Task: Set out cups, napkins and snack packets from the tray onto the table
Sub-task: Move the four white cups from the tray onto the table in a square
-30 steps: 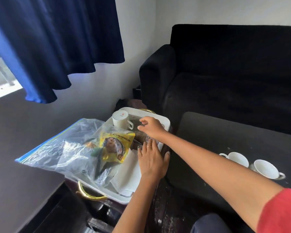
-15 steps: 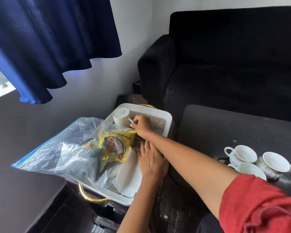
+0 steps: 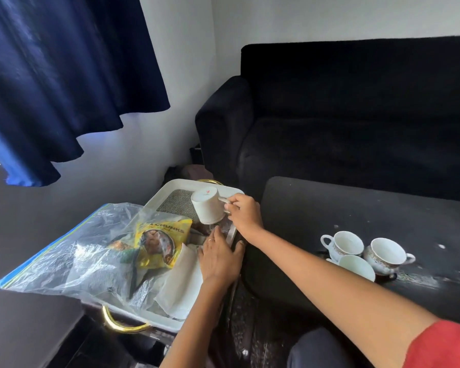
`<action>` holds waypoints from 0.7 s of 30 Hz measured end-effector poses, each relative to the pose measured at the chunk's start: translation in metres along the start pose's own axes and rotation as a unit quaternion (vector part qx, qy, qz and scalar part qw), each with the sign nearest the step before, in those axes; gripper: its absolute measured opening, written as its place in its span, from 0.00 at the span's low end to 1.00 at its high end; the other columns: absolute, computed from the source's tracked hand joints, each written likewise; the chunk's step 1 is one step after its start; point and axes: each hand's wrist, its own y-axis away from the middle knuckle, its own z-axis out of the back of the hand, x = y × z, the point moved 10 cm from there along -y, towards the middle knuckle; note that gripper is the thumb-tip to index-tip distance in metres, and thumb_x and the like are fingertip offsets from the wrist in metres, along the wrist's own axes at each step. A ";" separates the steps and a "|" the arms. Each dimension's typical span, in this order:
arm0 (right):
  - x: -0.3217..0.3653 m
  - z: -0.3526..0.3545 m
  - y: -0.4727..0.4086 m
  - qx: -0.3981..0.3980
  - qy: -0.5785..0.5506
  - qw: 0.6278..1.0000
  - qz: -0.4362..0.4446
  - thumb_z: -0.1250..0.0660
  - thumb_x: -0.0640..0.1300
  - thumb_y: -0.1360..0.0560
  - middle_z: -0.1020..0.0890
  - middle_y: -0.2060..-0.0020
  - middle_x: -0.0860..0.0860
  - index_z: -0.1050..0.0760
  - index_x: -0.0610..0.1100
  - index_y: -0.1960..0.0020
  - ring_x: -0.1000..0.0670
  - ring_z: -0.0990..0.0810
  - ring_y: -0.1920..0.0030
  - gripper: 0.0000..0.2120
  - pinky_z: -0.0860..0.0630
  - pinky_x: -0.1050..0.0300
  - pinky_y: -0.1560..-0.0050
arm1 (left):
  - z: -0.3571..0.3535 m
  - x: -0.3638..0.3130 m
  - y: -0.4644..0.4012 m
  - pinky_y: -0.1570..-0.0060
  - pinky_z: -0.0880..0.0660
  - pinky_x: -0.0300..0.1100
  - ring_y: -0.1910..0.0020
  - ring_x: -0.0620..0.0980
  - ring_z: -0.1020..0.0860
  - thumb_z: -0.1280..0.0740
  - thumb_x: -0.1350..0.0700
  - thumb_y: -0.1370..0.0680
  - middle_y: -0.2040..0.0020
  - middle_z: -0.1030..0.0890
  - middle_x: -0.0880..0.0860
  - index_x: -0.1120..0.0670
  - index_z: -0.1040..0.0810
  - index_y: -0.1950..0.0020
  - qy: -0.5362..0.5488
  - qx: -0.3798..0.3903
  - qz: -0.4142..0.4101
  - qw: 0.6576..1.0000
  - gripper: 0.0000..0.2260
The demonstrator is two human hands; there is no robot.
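A white tray with gold handles sits left of the dark table. My right hand grips the handle of a white cup, held upside down and tilted above the tray. My left hand lies flat on the tray's right edge, fingers spread, partly on white napkins. A yellow snack packet lies in the tray, partly under a clear plastic bag. Three white patterned cups stand on the table at the right.
A black sofa runs behind the table. A dark blue curtain hangs at the upper left. The plastic bag spills over the tray's left side. White specks dot the table's right part.
My right hand closed on the cup's handle, lifted the cup off the tray and carried it rightward. My left hand stayed on the tray edge.
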 end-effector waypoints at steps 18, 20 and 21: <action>-0.009 0.139 0.086 -0.077 -0.137 0.987 0.013 0.32 0.36 0.26 0.17 0.62 0.50 0.22 0.51 0.61 0.53 0.17 0.57 0.11 0.21 0.65 0.60 | 0.014 -0.068 0.035 0.57 0.27 0.47 0.54 0.54 0.21 0.47 0.58 0.21 0.52 0.20 0.55 0.55 0.25 0.55 0.405 0.042 0.026 0.913 0.11; -0.005 0.149 0.090 -0.079 -0.125 0.989 0.022 0.31 0.36 0.26 0.17 0.62 0.51 0.22 0.51 0.61 0.53 0.17 0.58 0.11 0.20 0.64 0.59 | 0.006 -0.070 0.041 0.63 0.27 0.41 0.58 0.49 0.20 0.49 0.54 0.20 0.52 0.20 0.49 0.50 0.27 0.55 0.497 0.095 0.093 0.858 0.12; -0.004 0.153 0.093 -0.077 -0.119 0.989 0.027 0.31 0.36 0.27 0.17 0.62 0.51 0.22 0.52 0.61 0.53 0.17 0.58 0.11 0.19 0.63 0.58 | 0.004 -0.071 0.043 0.65 0.26 0.41 0.59 0.49 0.19 0.49 0.51 0.19 0.50 0.19 0.50 0.51 0.26 0.53 0.523 0.113 0.111 0.837 0.13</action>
